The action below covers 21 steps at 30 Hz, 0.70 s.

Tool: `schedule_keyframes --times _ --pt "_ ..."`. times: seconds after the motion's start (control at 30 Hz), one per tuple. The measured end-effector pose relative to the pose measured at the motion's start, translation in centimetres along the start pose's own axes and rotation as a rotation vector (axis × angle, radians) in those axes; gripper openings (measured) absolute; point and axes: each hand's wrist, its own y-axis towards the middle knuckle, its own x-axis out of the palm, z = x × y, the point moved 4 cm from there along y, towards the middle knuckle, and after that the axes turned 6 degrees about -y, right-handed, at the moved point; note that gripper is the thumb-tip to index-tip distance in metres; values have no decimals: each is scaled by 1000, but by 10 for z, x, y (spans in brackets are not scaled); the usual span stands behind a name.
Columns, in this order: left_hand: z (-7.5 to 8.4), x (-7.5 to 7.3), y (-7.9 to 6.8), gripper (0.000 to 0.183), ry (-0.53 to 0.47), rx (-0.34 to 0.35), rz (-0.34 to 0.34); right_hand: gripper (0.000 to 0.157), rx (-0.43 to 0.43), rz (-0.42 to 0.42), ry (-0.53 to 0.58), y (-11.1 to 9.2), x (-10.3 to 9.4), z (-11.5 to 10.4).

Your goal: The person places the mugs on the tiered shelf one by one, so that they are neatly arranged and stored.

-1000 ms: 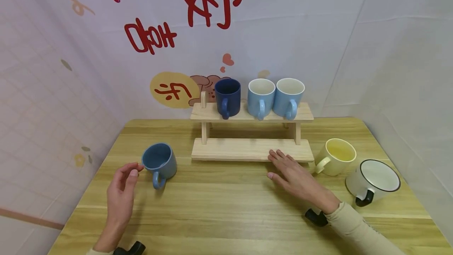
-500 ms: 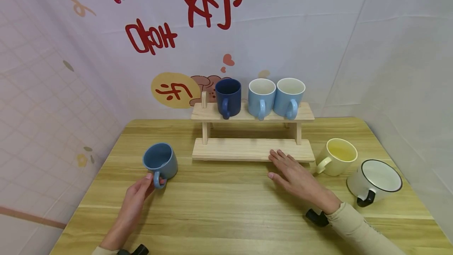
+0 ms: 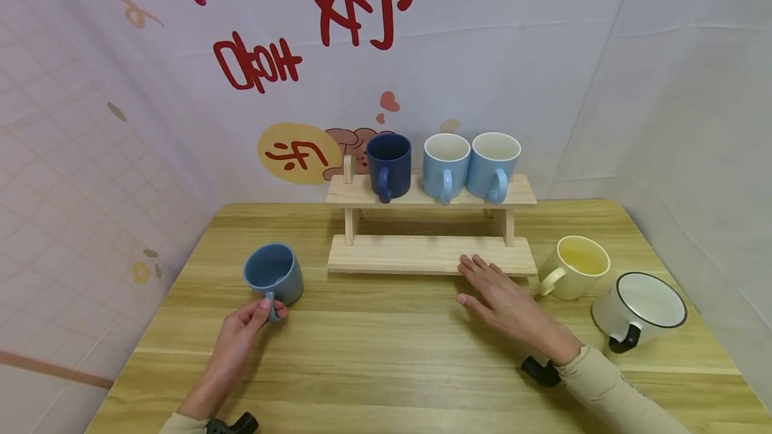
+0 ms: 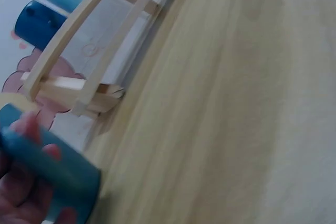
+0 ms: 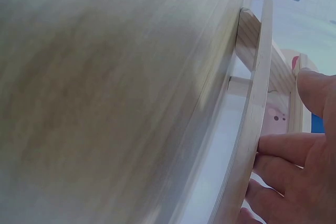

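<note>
while our left hand pinches a cylindrical blue mug by its handle, our outstretched right hand touches a pale, two-tier wooden stand.

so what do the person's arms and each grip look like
The left sleeve and right sleeve are beige, the right one lightly creased. A black left wrist camera and black right wrist camera stick out near the cuffs. The left grip and right grip are ungloved.

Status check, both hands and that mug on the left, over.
Left hand grips grey-blue mug by its handle. Mug upright on table. Right hand touches lower shelf, possibly in the way near its right end.
</note>
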Motion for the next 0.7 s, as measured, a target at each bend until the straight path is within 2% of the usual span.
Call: schedule_keyframes --times 0.17,0.3,0.43,0.7 --pt "1 4 -5 43 42 39 85 63 2 -2 3 0 0 1" --pt "2 6 -8 43 20 23 122 63 3 -4 2 0 0 0" --pt "6 7 -10 43 12 30 136 64 3 -6 5 0 0 0" --pt "21 14 -11 39 2 104 135 64 4 -14 2 1 0 0"
